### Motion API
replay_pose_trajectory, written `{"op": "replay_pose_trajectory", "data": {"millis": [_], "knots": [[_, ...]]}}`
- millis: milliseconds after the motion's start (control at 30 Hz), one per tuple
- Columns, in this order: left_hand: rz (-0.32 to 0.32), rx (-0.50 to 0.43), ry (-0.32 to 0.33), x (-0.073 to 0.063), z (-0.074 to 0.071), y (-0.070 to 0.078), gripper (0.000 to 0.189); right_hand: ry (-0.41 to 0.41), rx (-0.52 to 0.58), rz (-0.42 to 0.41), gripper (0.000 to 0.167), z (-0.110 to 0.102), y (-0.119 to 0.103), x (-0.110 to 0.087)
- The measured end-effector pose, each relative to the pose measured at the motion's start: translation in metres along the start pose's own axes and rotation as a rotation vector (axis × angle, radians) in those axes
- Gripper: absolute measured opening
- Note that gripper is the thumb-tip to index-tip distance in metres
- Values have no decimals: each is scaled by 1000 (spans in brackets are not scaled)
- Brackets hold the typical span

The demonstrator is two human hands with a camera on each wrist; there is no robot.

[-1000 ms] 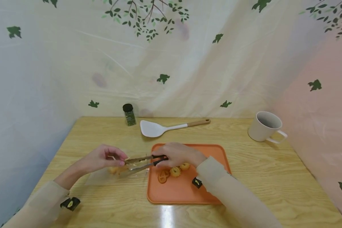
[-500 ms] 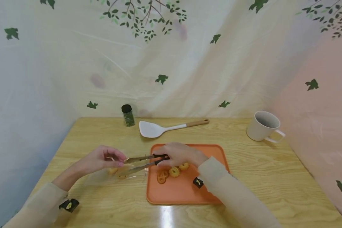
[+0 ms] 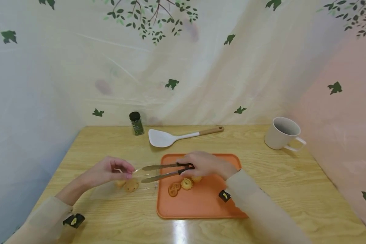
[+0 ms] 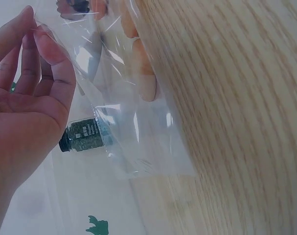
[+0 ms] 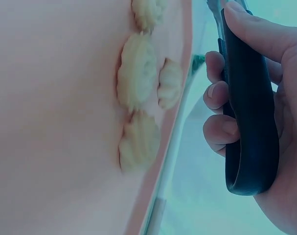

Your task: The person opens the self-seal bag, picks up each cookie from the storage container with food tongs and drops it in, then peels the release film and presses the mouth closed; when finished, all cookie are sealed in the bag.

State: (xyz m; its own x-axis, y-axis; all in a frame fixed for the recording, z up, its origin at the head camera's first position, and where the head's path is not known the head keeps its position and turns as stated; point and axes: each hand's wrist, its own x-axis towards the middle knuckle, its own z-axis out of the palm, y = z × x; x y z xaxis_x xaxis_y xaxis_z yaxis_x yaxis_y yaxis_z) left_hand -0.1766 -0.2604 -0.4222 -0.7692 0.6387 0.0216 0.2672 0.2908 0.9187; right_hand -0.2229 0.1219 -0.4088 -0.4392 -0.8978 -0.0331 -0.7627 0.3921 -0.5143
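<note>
My left hand [image 3: 109, 171] pinches the edge of a clear plastic bag [image 4: 133, 142] between thumb and fingertips, holding its mouth up. A round speckled cookie [image 3: 131, 185] and other cookies lie inside the bag. My right hand [image 3: 205, 164] grips metal tongs [image 3: 161, 176] by their black handles [image 5: 251, 107]. The tong tips stand apart at the bag's mouth, with nothing seen between them. Below the right hand, a pretzel-shaped cookie [image 3: 174, 188] and piped cookies [image 3: 187, 184] rest on an orange tray [image 3: 198, 206]. The hand partly covers one cookie in the head view.
Behind the tray lies a white spatula [image 3: 163, 139] with a wooden handle. A black-capped spice jar [image 3: 137, 126] stands at the back left, and a light mug [image 3: 280, 135] at the back right. A leaf-printed curtain [image 3: 201, 84] encloses the wooden table [image 3: 109, 217].
The right hand has moved right, drawing the tongs back from inside the bag towards its mouth. The round cookie in the bag now shows more fully. The left hand stays nearly still.
</note>
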Motion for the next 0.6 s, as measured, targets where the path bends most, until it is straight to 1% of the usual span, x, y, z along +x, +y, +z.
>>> {"op": "replay_pose_trajectory", "data": {"millis": [100,133,167,300,367,433,600], "knots": [[2,-6,-3,0,0,1,24,20,-38,3,9,-4,3,-10],[3,-4,-2,0,-1,1,24,30,-54,11,11,-6,3,-15],[6,-3,-3,0,-1,1,24,40,-62,17,16,-8,3,-19],[0,8,-1,0,-1,1,24,75,-80,72,47,-17,4,-41],[-5,9,2,1,0,2,24,93,-86,107,55,-21,6,-53],[-8,6,5,1,1,2,24,113,-102,142,58,-23,10,-66],[9,-17,2,1,2,2,25,204,-159,162,57,-23,20,-96]]}}
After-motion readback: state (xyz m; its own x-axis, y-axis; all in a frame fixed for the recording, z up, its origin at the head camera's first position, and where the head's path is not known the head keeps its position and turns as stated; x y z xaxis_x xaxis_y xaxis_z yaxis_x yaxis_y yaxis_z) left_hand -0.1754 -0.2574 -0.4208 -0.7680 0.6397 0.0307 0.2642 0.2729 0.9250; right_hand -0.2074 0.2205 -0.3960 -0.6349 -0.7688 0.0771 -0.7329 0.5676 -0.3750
